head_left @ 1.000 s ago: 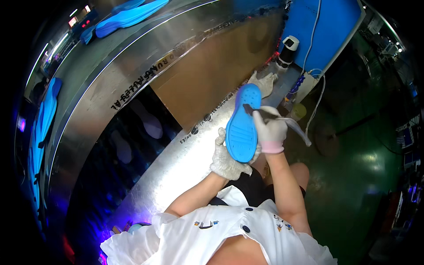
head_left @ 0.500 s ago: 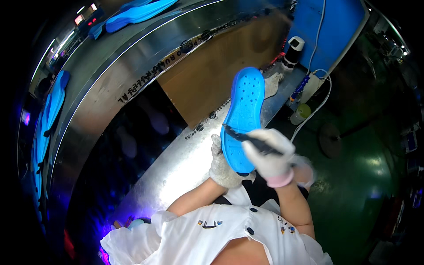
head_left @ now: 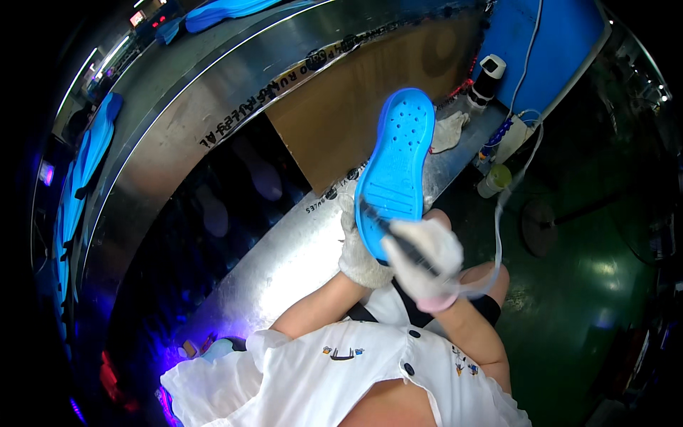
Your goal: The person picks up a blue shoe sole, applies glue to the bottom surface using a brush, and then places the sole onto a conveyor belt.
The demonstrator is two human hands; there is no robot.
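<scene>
My left hand (head_left: 361, 249), in a pale knitted glove, grips a bright blue shoe sole (head_left: 397, 167) from its left and underneath near the lower end. The sole is tilted with its face up, small holes in the far part and raised ridges in the middle. My right hand (head_left: 427, 257), in a white glove with a pink cuff, is closed around a slim black pen-like tool (head_left: 405, 245). Its dark tip points up-left over the sole's near part; motion blur hides whether it touches. A whitish hose (head_left: 498, 242) runs down to this hand's wrist.
Below the sole lies a metal work surface (head_left: 267, 267), with a pale glove (head_left: 448, 132) beyond. A conveyor (head_left: 153, 135) carrying blue soles (head_left: 92, 146) curves along the left. A brown board (head_left: 356, 107), a white-and-black device (head_left: 488, 77), a blue cabinet (head_left: 558, 43) and a small container (head_left: 494, 181) stand around.
My right hand with the black tool has moved slightly left and toward me along the sole. The sole has shifted a little away from me. The hose now shows reaching the right wrist.
</scene>
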